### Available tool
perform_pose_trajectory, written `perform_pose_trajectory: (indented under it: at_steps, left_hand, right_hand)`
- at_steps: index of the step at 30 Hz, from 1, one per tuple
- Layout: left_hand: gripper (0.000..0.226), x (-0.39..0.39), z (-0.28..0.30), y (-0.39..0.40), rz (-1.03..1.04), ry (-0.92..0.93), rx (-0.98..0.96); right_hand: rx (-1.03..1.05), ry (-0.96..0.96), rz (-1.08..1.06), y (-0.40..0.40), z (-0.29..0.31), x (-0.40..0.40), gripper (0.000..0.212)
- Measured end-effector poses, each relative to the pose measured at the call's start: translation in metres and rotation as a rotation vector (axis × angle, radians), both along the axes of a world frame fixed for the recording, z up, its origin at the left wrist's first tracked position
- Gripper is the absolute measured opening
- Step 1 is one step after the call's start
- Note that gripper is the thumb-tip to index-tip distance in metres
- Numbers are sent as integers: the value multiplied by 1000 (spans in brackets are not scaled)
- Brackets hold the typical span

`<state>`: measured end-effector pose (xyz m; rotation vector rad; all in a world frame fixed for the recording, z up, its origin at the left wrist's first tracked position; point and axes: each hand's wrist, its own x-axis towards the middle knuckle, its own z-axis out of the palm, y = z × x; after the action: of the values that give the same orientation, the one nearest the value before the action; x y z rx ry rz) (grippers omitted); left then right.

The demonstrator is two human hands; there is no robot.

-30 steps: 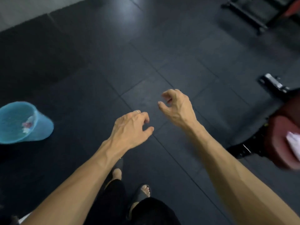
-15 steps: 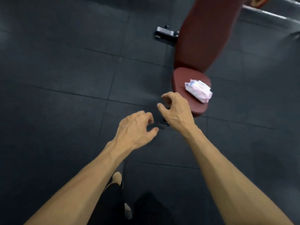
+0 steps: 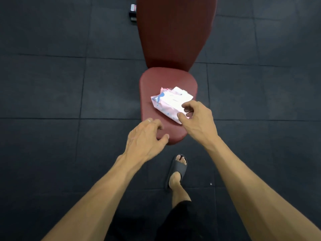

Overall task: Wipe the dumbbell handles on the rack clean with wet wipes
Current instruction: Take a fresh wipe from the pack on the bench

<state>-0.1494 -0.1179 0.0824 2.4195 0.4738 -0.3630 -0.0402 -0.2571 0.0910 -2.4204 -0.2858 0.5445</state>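
Both hands have come forward since half a second ago, and the wet wipes pack, which lay beyond the fingers then, is now partly under the right hand.

Nearest to the camera, both forearms are cut off by the lower edge of the picture. One foot in a dark slide sandal stands on the black rubber floor tiles, just before the near end of the bench seat pad; the leg above it wears dark shorts, also cut off.

The left hand hovers over the near left edge of the seat pad, fingers loosely curled and holding nothing. A ring shows on one finger. Whether the fingertips touch the pad, I cannot tell.

The right hand is over the near right part of the seat pad. Its thumb and bent fingers are at the near right corner of the pack, and they cover that corner. I cannot tell if they already pinch it.

The pack lies on the seat pad, a little right of its middle, crumpled, pink and white with blue marks. Its print is too small to read.

Behind the seat pad rises the long red back pad, cut off at the top. Left of it, a small dark bench part is hard to make out.
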Motion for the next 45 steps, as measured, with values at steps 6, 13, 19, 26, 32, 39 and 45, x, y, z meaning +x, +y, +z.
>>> perform_pose_trajectory:
  at_steps: [6,13,19,26,32,39,45]
  left_hand:
    - [51,68,-55,-27,217,-36,59]
    - [80,96,-100,-24,277,16,55]
    - [79,89,-101,-25,300,45,75]
    - [69,81,-97,-30,324,-5,133]
    - [61,82,-98,-29,328,-27,135]
    - [63,86,-97,-19,293,-10,143]
    - [73,92,-94,-9,253,21,112]
  right_hand:
    - [-41,54,153,-16,-61,82,24]
    - [-13,13,403,-1,-107,108,21]
    - [-36,-61,477,6,-119,103,19]
    - [-40,-83,482,11,-120,99,14]
    - [0,-19,436,13,-122,99,13]
    - [154,214,304,13,-107,109,10]
    - [12,123,415,15,-109,107,18]
